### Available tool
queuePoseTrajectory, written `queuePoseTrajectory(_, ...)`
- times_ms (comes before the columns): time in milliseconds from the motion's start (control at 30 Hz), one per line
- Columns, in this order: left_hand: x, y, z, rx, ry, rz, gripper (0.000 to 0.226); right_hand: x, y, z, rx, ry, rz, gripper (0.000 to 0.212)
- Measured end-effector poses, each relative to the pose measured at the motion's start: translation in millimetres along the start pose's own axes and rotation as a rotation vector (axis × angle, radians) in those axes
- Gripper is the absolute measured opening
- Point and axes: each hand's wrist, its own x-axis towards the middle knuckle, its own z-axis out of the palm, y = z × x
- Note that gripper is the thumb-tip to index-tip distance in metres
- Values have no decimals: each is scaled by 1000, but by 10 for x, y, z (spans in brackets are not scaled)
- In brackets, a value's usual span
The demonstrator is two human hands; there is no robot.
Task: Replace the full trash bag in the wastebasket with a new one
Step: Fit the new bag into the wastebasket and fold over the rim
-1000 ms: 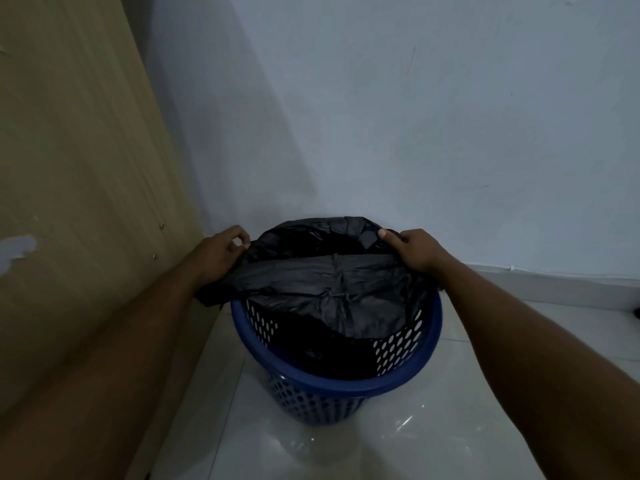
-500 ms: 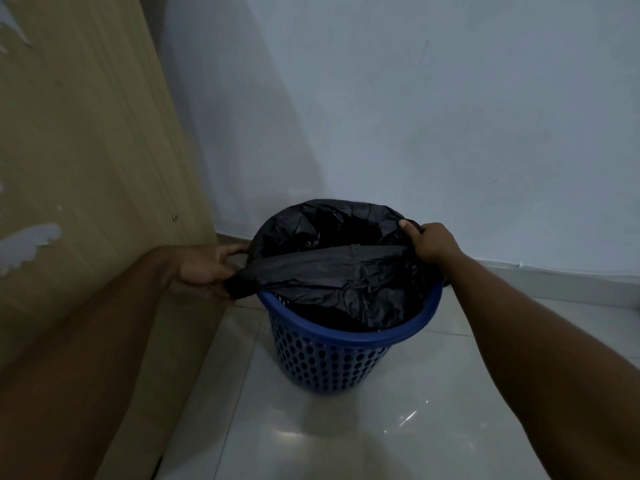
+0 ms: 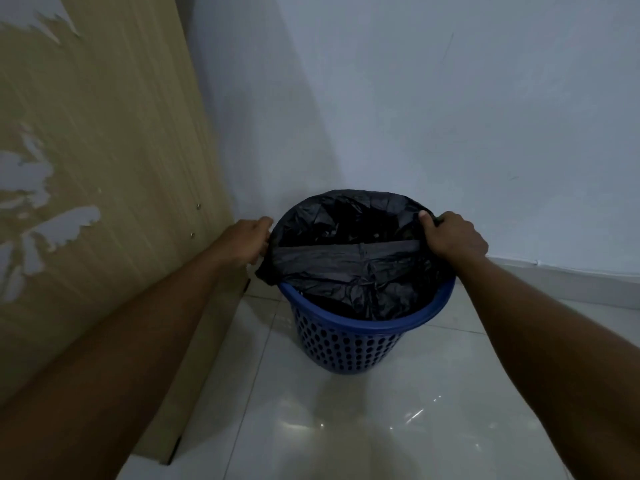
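A blue perforated wastebasket stands on the tiled floor in the room's corner. A black trash bag sits in it, its mouth spread wide. The bag's far edge is folded over the basket's back rim, while the near edge stretches straight across the opening, leaving the blue front rim bare. My left hand grips the bag's edge at the basket's left side. My right hand grips the bag's edge at the right side. The bag's inside is dark and I cannot see what it holds.
A tall wooden panel with peeling veneer stands close on the left, almost touching the basket. White walls meet behind it. Glossy white floor tiles spread in front and to the right.
Both hands pulled the bag's mouth wider apart and down around the rim. The far edge now wraps the back rim, and the view has drawn back from the basket.
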Motion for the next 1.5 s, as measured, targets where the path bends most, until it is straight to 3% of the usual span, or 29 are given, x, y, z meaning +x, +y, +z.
queuePoseTrajectory(100,61,49,126,224,25,7,60,-147,-134,-41,-244,160,-125,80)
queuePoseTrajectory(167,113,92,183,232,25,3,57,-264,-320,-82,-335,326,-365,76)
queuePoseTrajectory(233,168,116,205,193,-7,-14,57,-429,-572,-144,-313,341,-646,68)
queuePoseTrajectory(267,194,118,200,174,-24,-29,60,-534,-694,-143,-273,257,-786,64)
queuePoseTrajectory(333,244,102,169,134,-41,-65,66,-802,-915,-48,-160,-76,-953,66)
queuePoseTrajectory(400,255,83,140,86,-53,-87,65,-1045,-1053,119,-65,-408,-919,72)
queuePoseTrajectory(433,253,82,135,76,-51,-92,64,-1137,-1083,183,-18,-467,-914,70)
queuePoseTrajectory(467,246,87,134,82,-45,-93,61,-1209,-1098,207,16,-431,-967,61)
queuePoseTrajectory(600,221,128,139,122,-14,-71,65,-1495,-1029,35,-65,8,-1327,15)
queuePoseTrajectory(700,175,198,138,243,11,-81,76,-1746,-812,63,-166,150,-1459,16)
queuePoseTrajectory(833,131,260,211,386,32,-83,70,-1796,-444,121,-200,243,-1504,22)
queuePoseTrajectory(933,95,329,250,421,5,-99,64,-1697,-105,98,-251,253,-1568,14)
queuePoseTrajectory(1067,36,420,309,427,-15,-111,52,-1546,204,-33,-252,261,-1534,3)
queuePoseTrajectory(1233,-22,493,316,525,-11,-98,44,-1301,542,-299,-260,251,-1413,12)
queuePoseTrajectory(1400,-34,493,297,642,1,-50,43,-1165,904,-430,-139,75,-993,29)
queuePoseTrajectory(1500,-28,478,292,687,-3,-15,44,-1184,865,-489,282,-269,-595,45)
